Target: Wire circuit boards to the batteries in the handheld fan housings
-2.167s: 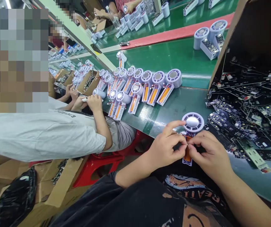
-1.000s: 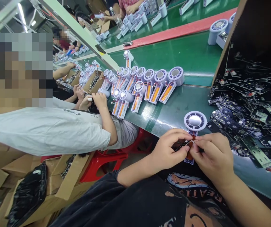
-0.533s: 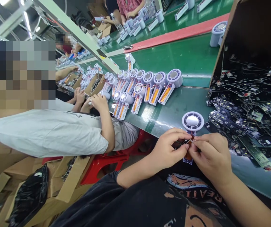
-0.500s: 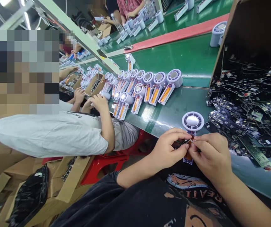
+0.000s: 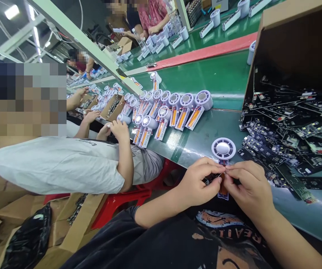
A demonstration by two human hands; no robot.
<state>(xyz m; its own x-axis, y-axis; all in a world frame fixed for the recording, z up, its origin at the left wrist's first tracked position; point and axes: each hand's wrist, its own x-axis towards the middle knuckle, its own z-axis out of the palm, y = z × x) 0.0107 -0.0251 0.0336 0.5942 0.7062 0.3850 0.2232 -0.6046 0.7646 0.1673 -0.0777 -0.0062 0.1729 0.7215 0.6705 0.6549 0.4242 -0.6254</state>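
A small lilac fan lies at the table's near edge, its round head away from me and its open handle toward my shirt, with an orange part inside. Over the handle my left hand pinches a small dark circuit board, mostly hidden by the fingers. My right hand meets it fingertip to fingertip, its thumb and forefinger pressed together at the thin red wires; what exactly it pinches is too small to make out.
Many circuit boards spill from a cardboard box at the right. Rows of fans stand on the green table. A person in a grey shirt sits at the left, near a red stool.
The view has shifted slightly, so the table's things appear moved a little left and lower. Both hands keep nearly the same pinching pose over the fan's handle.
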